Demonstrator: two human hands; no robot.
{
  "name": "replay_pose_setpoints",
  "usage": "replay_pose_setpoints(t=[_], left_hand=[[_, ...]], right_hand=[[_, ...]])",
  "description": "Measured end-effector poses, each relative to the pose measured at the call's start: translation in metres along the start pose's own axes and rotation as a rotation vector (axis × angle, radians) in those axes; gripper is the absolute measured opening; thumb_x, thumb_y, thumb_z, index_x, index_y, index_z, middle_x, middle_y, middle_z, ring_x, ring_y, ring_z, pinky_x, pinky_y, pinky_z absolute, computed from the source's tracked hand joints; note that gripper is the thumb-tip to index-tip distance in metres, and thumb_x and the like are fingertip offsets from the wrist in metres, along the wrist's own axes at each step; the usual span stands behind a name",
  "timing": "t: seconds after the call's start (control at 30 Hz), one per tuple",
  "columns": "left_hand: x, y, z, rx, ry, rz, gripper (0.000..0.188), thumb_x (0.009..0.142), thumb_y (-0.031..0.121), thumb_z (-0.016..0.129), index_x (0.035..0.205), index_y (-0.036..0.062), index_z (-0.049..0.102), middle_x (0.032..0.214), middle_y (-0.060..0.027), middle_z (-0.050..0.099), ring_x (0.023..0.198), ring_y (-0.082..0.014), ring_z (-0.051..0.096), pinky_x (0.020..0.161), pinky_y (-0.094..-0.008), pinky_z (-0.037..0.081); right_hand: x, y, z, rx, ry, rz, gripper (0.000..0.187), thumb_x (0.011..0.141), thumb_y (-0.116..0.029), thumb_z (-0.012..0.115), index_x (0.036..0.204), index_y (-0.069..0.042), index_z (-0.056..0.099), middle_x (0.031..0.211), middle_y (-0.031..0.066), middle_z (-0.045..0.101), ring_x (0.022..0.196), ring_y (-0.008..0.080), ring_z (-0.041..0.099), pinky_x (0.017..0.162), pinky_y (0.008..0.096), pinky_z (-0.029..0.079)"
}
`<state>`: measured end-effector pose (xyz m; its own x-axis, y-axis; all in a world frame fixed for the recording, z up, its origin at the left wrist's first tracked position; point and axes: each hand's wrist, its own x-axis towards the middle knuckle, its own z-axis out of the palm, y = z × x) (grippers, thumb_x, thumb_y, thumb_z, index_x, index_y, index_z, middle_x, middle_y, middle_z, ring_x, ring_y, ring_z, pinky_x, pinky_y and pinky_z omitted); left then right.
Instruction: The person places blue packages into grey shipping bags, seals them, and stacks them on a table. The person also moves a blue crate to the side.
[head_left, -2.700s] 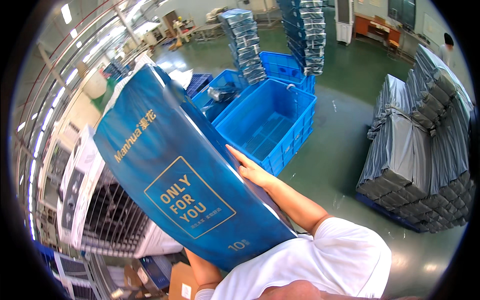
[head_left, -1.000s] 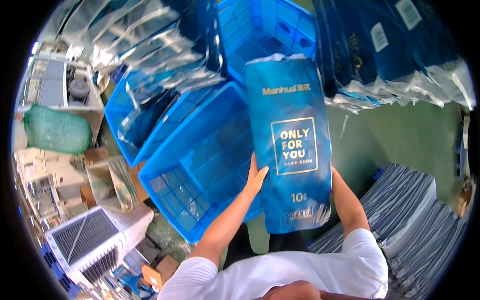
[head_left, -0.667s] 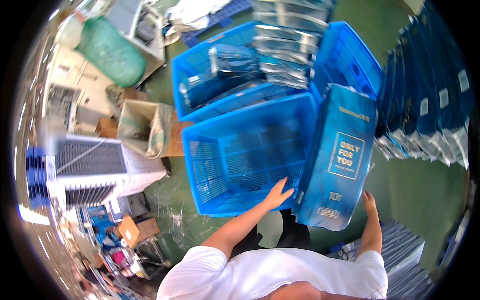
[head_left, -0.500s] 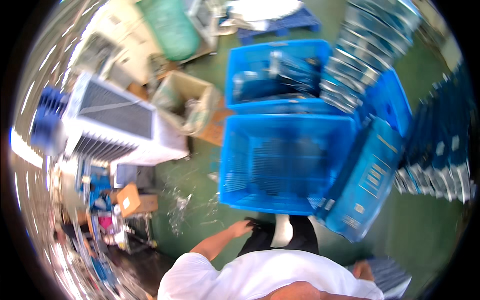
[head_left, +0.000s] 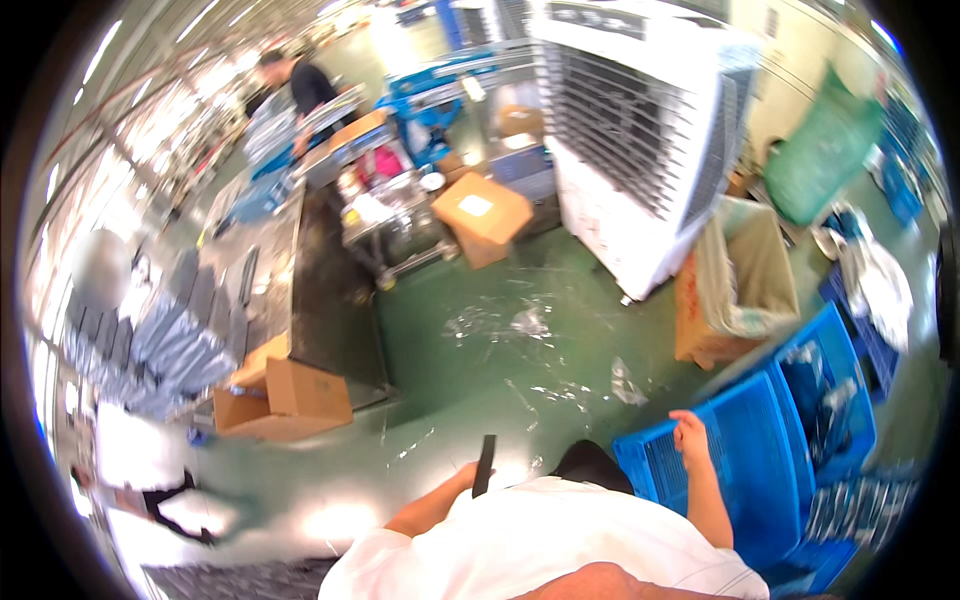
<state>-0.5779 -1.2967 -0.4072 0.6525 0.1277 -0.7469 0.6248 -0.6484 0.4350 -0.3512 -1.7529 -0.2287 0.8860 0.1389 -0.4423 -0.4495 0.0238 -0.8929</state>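
A worker in a white short-sleeved shirt (head_left: 560,540) stands beside a blue rectangular plastic crate (head_left: 755,440), partly covered by the right forearm. The right hand (head_left: 688,435) shows against the crate, index finger stretched out, the others loosely bent, nothing visible in its grasp; whether it touches the crate cannot be told. Well left of the crate, the left hand (head_left: 466,474) meets a narrow, flat black strip (head_left: 485,462) standing nearly upright; its fingers are mostly hidden, and whether they pinch the strip cannot be told. A dark trouser leg (head_left: 593,463), cut off by the shirt, appears just left of the crate.

Immediately right of the crate, a second blue plastic crate (head_left: 848,345) holds dark-blue glossy packages (head_left: 820,400), blurred by glare. Clear crumpled plastic scraps (head_left: 530,322) litter the green floor (head_left: 480,390) to the crate's left.

Beyond the crate stand a brown cardboard bin lined with a pale woven sack (head_left: 700,320), its bottom out of sight, and a tall white louvred air cooler (head_left: 620,130). A bulging green mesh bag (head_left: 825,150) sits farther behind. Far left of the crate are an open brown carton (head_left: 310,398) and blurred grey wrapped bundles (head_left: 165,340). Farther off, a person in a dark top (head_left: 305,85) is partly hidden by clutter.
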Motion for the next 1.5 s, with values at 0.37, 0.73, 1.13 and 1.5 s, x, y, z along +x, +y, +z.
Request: replay_pose_setpoints(t=[0.37, 0.73, 1.13, 1.5], left_hand=[[0.072, -0.052, -0.164, -0.297, 0.284, 0.282, 0.037, 0.083, 0.033, 0.054, 0.098, -0.0005, 0.058, 0.089, -0.0166, 0.062, 0.086, -0.0255, 0.059, 0.078, -0.0335, 0.045], [0.058, -0.151, -0.259, -0.905, 0.594, -0.525, 0.044, 0.081, 0.039, 0.053, 0.106, 0.0029, 0.058, 0.101, -0.017, 0.061, 0.096, -0.0291, 0.057, 0.084, -0.0361, 0.044], [0.092, -0.208, -0.626, -0.79, 1.053, -0.247, 0.026, 0.081, 0.021, 0.058, 0.101, 0.0048, 0.06, 0.085, -0.0138, 0.063, 0.076, -0.0233, 0.062, 0.068, -0.0314, 0.048], [0.139, -0.306, -0.932, -0.733, 1.112, -0.112, 0.028, 0.081, 0.018, 0.057, 0.104, 0.002, 0.059, 0.089, -0.0118, 0.062, 0.069, -0.0174, 0.057, 0.061, -0.0282, 0.046]], right_hand=[[0.099, -0.285, 0.433, -0.053, -1.744, -0.091, 0.03, 0.081, 0.004, 0.039, 0.105, 0.005, 0.057, 0.06, -0.0012, 0.042, 0.05, 0.0053, 0.031, 0.046, 0.0213, 0.024], [0.169, -0.394, 0.718, 0.088, -3.11, 0.188, 0.041, 0.083, -0.006, 0.042, 0.121, 0.011, 0.04, 0.06, 0.0178, 0.051, 0.05, 0.0323, 0.048, 0.045, 0.036, 0.035], [0.471, -0.19, 1.003, -1.724, -1.884, -0.477, 0.053, 0.074, -0.045, 0.049, 0.101, -0.001, 0.059, 0.085, 0.0107, 0.059, 0.083, 0.0272, 0.053, 0.069, 0.0418, 0.041], [0.576, -0.095, 1.217, -1.927, -1.335, 0.842, 0.117, 0.052, -0.09, 0.031, 0.111, 0.01, 0.051, 0.11, 0.0217, 0.053, 0.104, 0.0323, 0.051, 0.093, 0.044, 0.035]])
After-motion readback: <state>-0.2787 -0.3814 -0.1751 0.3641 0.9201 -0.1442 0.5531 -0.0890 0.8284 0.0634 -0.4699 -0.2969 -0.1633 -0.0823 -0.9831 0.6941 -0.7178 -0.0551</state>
